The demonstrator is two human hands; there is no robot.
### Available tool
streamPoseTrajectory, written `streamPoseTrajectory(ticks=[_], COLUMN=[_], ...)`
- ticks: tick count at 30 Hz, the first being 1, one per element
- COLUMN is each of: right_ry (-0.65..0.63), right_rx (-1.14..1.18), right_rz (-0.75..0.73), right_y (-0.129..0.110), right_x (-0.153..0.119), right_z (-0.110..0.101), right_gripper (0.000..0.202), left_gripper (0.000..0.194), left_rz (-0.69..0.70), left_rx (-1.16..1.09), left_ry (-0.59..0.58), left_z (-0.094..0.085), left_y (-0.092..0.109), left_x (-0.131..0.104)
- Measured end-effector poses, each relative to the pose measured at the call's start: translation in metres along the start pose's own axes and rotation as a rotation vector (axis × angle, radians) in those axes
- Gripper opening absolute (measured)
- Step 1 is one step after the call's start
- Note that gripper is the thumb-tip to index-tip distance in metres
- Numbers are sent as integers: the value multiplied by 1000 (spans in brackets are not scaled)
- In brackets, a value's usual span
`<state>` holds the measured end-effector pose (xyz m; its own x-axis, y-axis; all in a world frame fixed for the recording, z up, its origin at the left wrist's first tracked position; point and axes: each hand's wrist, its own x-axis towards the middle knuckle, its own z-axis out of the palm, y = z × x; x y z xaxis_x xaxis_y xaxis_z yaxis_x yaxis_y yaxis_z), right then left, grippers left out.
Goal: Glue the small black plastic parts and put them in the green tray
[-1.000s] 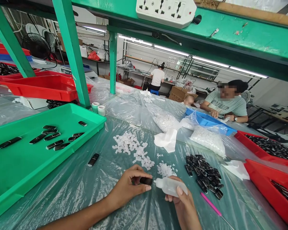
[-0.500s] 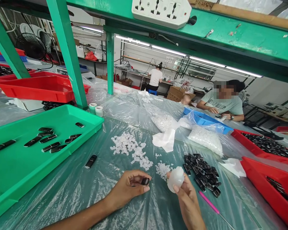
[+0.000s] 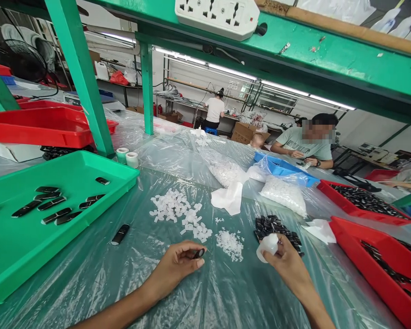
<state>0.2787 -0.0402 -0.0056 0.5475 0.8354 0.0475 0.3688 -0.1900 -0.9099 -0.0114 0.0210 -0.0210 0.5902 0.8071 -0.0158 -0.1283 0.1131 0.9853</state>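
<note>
My left hand [image 3: 178,264] is closed, pinching a small black piece with a pale round end [image 3: 199,253] between thumb and fingertips. In my right hand [image 3: 287,258] is a small translucent white bottle [image 3: 268,248], tilted. That hand is in front of a pile of glossy black plastic pieces [image 3: 272,225] and hides part of it. Small white chips [image 3: 230,245] lie between my hands, with a heap of larger white pieces [image 3: 173,205] farther back. A single black piece [image 3: 120,234] rests on the plastic sheet to the left.
A green tray [image 3: 89,160] with several black pieces stands at left. Red trays [image 3: 342,237] line the right side. Bags of white pieces [image 3: 284,195] and a white cloth [image 3: 228,197] lie farther back. A green beam with a power strip [image 3: 219,17] crosses overhead. A co-worker [image 3: 306,141] sits across.
My right hand has moved right with the bottle, from beside the small chips to the black pile. My left hand keeps its pinch. The pink-handled tool is no longer visible. The view has shifted slightly.
</note>
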Motion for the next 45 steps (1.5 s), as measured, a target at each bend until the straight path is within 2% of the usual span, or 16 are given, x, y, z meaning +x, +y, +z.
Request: streamPoseTrajectory(ticks=[7,12,15,17,18,20,22,25,29,33,35,39,45], right_ry=[-72,-8,196,321,334,202,-30,-139,-225,-255,-247,-216,-174], right_rx=[-43,-70,-83,-114,-142,-240,-377,-517,-705,-857,-912,-963,-939], right_rz=[45,-64,-250,-425,-532,-777,-920,-928,-932,-938,-926,-888,-834], right_y=[-2,-14,-24,-27,-28,-29,-30,-35,-43,-44,-44,-43,-41], right_x=[-7,-8,-15,-24,-29,-38,-46,-48,-41,-34,-31,-27,-26], right_z=[4,0,3,10,15,27,42,65,92,116,126,136,141], right_gripper=[29,41,42,30,23,16,16,11,14,14,14,14,10], left_gripper=[40,43,44,45,45,45,45,49,60,60,61,67,71], left_rz=[-94,-116,-118,-122,-126,-141,-163,-163,-144,-104,-135,-230,-258], left_rx=[-54,-88,-83,-77,-74,-67,-54,-35,-36,-53,-71,-108,-143], left_ry=[32,66,97,114,118,126,150,228,325,335,323,322,282], left_z=[-1,-1,-1,-2,-2,-3,-6,-11,-14,-17,-20,-29,-30], left_y=[0,2,3,3,3,2,0,-5,-11,-14,-14,-14,-15], left_x=[2,1,1,2,2,2,3,7,14,15,16,20,20])
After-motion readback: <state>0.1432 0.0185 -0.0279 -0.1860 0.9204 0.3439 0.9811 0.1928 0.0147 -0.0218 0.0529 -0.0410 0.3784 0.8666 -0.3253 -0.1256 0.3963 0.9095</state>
